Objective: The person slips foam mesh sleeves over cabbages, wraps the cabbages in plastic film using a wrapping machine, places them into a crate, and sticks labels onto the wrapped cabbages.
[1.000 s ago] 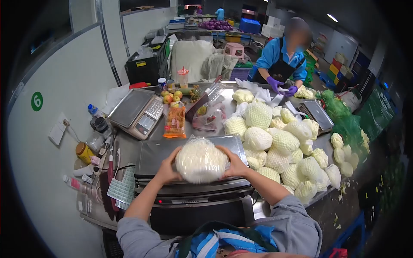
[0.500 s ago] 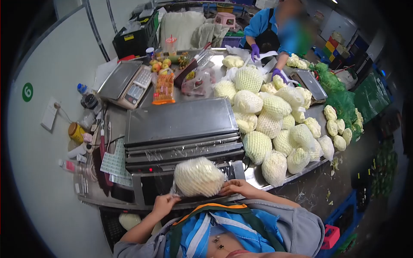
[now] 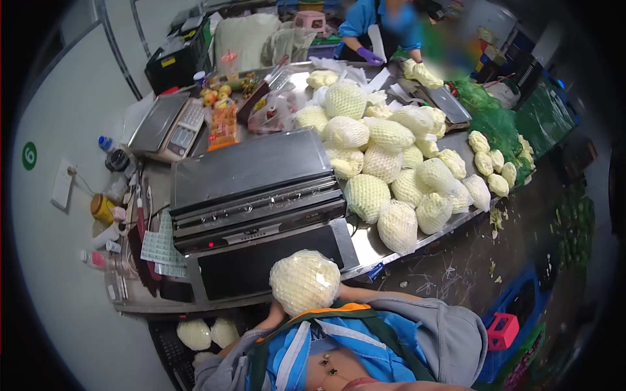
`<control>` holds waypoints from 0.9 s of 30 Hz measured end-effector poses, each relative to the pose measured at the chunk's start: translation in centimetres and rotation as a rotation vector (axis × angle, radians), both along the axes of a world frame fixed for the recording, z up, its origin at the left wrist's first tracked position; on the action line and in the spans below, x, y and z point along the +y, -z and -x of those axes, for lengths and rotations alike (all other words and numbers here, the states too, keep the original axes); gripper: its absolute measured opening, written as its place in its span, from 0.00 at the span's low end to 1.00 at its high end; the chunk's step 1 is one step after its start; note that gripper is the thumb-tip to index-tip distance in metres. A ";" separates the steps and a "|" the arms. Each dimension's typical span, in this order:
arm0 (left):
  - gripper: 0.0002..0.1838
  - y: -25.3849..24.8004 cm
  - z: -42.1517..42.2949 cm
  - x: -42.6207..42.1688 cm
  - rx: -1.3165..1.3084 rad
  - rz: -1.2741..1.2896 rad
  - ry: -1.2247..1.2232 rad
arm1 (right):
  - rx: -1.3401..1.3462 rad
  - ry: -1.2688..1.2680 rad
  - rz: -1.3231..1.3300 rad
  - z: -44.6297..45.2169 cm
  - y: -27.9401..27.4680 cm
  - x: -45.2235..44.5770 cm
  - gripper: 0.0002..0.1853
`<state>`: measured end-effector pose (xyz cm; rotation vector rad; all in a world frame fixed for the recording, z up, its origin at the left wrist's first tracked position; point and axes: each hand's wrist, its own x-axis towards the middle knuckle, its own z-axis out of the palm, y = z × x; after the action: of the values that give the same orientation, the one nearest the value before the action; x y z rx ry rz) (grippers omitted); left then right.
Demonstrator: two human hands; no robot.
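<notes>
Film-wrapped and netted, the vegetable (image 3: 305, 282) sits between both hands, close to the blue top (image 3: 399, 345), by the desk's (image 3: 366, 246) near edge. Left hand (image 3: 276, 315) lower left, right hand (image 3: 347, 292) at its right, neither clearly nearer! Nearly round, no obvious long axis; fingers hidden, grip impossible to tell.

On our table (image 3: 360, 253) we have the wrapping machine (image 3: 251, 169) ahead, the heap of vegetables (image 3: 385, 156) to its right, the scale (image 3: 158, 125) and apples (image 3: 215, 98) behind it; one vegetable (image 3: 305, 283) is between us and the machine.
</notes>
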<state>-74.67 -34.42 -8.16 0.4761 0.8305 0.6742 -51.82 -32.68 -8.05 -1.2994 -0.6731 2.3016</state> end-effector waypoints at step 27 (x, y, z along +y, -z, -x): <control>0.12 -8.2 -13.4 6.2 0.227 -0.493 0.503 | -0.262 0.704 -0.271 -19.6 -3.3 11.5 0.31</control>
<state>-61.32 -28.25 0.09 1.1805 0.7101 0.3520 -32.22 -21.17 -4.77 -1.4264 -0.4779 1.4463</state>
